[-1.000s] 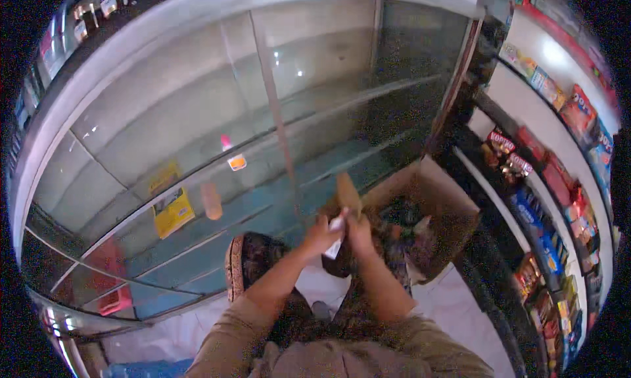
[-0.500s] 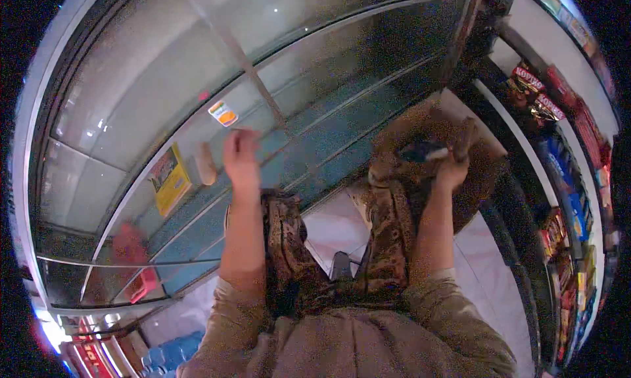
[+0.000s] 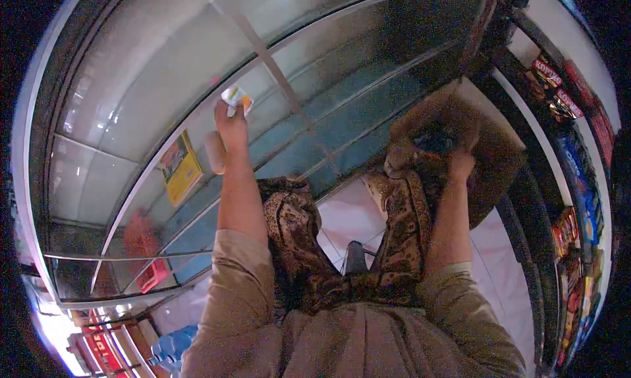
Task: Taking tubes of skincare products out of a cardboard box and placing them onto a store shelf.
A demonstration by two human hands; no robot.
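Observation:
My left hand (image 3: 231, 123) reaches into the glass display case, its fingers closed on a small white and orange packet (image 3: 244, 102). Below that hand, beside the wrist, a beige rounded object (image 3: 215, 152) stands on the shelf. To the right, my right hand (image 3: 462, 162) is closed at the opening of a brown cardboard box (image 3: 490, 181); its fingertips are dim and what they grip cannot be made out. Inside the box, next to that hand, lies a dark bluish item (image 3: 434, 144) whose kind is unclear.
A yellow booklet or box (image 3: 181, 169) and a pink-red basket-like object (image 3: 152, 274) are in the case. Metal rails (image 3: 284, 89) cross its front. Shelves of packaged snacks (image 3: 568, 227) line the right side. Blue-tinted bottles (image 3: 174, 344) stand at lower left.
My left hand has moved up to the packet and closed on it, tilting it. My right hand stays at the box, and the white patch beside it no longer shows.

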